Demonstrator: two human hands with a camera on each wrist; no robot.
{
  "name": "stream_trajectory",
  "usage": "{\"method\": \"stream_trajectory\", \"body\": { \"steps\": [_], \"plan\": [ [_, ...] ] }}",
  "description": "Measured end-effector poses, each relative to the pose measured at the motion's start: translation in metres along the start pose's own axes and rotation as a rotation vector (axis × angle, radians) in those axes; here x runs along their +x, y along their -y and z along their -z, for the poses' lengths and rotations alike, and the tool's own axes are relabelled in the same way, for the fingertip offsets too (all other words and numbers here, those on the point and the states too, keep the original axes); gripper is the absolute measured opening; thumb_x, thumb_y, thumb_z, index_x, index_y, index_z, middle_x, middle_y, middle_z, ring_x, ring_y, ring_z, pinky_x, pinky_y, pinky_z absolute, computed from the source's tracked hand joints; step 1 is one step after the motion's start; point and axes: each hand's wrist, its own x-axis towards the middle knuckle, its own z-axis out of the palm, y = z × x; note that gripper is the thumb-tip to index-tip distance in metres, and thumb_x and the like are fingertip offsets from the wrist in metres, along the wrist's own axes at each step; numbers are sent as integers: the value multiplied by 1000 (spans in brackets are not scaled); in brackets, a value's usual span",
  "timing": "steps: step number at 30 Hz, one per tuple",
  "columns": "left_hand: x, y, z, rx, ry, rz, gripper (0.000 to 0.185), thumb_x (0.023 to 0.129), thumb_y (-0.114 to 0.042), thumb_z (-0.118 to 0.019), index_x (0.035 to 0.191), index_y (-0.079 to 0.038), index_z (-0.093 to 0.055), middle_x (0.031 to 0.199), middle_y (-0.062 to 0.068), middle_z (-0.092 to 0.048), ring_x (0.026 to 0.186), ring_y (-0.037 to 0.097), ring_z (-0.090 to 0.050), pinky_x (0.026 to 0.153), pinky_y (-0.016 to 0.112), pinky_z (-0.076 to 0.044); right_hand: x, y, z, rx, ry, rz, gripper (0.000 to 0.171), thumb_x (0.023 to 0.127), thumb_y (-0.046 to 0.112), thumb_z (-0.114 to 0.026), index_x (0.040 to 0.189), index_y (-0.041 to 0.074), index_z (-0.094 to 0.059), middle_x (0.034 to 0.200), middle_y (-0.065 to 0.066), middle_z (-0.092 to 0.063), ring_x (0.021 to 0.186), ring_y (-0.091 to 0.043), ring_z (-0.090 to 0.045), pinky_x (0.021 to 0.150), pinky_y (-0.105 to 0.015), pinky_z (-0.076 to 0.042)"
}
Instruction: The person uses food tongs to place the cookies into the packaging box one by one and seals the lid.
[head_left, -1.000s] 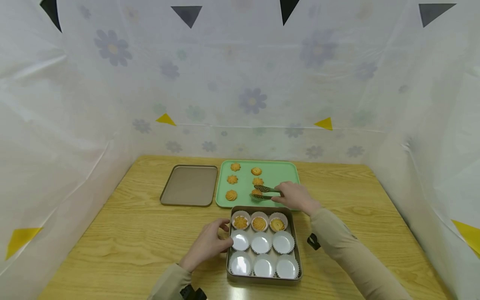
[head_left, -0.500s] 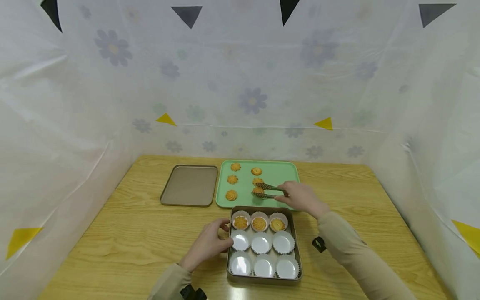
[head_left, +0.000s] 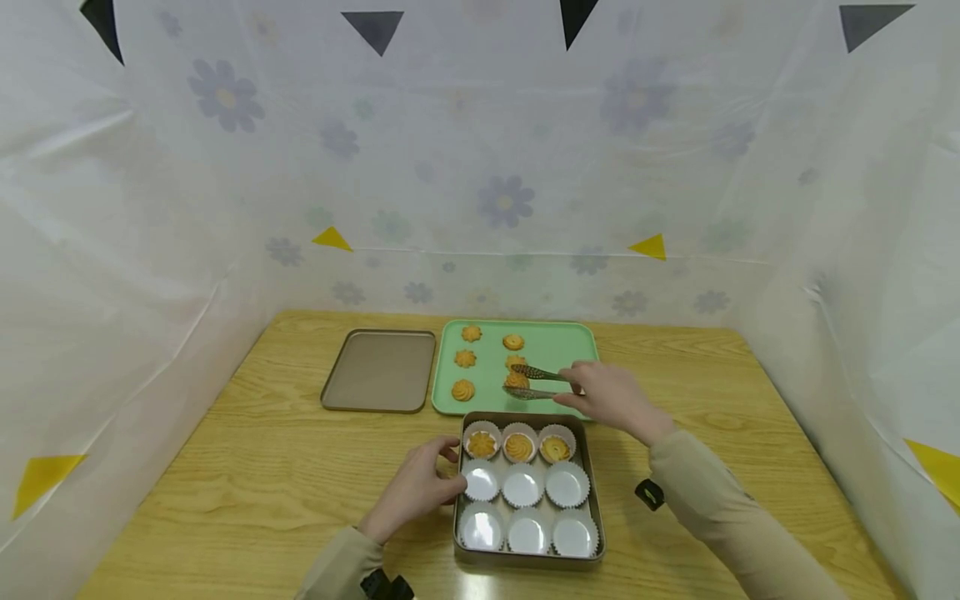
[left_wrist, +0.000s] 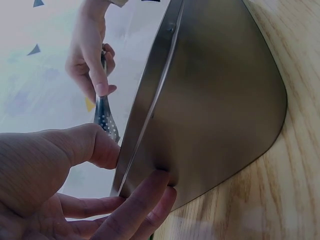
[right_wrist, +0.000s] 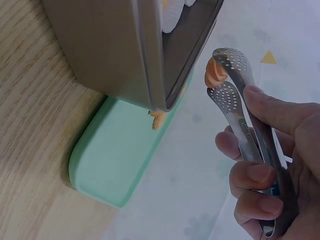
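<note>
My right hand (head_left: 611, 400) grips metal tongs (right_wrist: 250, 122) with perforated tips. A swirled cookie (right_wrist: 215, 73) sits between the tips, over the green tray (head_left: 566, 342) in the head view. Several other cookies lie on that tray, including a round swirled one (head_left: 462, 390) at the front left. My left hand (head_left: 420, 485) rests at the left side of a deep brown baking tin (head_left: 528, 562). In the left wrist view its thumb is at the rim and its fingertips touch the outer wall. White paper cups (head_left: 522, 485) fill the tin; the three in the back row hold cookies.
A shallow brown tray (head_left: 378, 371) lies left of the green tray. The wooden table (head_left: 247, 467) is enclosed by whitish hanging sheets (head_left: 450, 150) at the back and sides. The tin stands right in front of the green tray.
The right hand and tongs have shifted slightly right and away from me, and the cookie between the tips has moved with them. The left hand and the tin stay put.
</note>
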Motion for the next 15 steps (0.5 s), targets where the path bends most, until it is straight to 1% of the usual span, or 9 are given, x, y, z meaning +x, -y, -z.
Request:
{"method": "stream_trajectory", "body": {
  "steps": [5, 7, 11, 15],
  "plan": [
    [0, 1, 0, -6, 2, -3, 65, 76, -6, -70, 136, 9, -52, 110, 20, -66, 84, 22, -69, 65, 26, -58, -9, 3, 5, -8, -13, 66, 19, 93, 33, -69, 99, 16, -70, 81, 4, -62, 64, -7, -51, 49, -21, -37],
    [0, 1, -1, -8, 5, 0, 65, 76, -7, -70, 136, 10, -51, 110, 20, -66, 84, 22, -68, 65, 25, -58, -12, 5, 6, -13, -10, 91, 21, 93, 35, -69, 102, 16, -70, 81, 6, -62, 64, -6, -52, 50, -21, -38],
    [0, 1, -1, -3, 11, 8, 65, 77, -7, -70, 137, 10, -51, 111, 20, -66, 84, 21, -68, 64, 24, -57, -19, 11, 8, -9, 19, 129, 27, 93, 37, -68, 111, 16, -71, 84, 8, -63, 66, -3, -53, 52, -19, -40],
    [0, 0, 0, -3, 11, 6, 66, 76, -7, -70, 137, 10, -51, 111, 20, -66, 84, 21, -68, 64, 24, -57, -25, 17, 8, 22, 48, 174, 29, 94, 37, -67, 113, 15, -71, 88, 5, -66, 68, -4, -55, 54, -20, -42]
  ]
}}
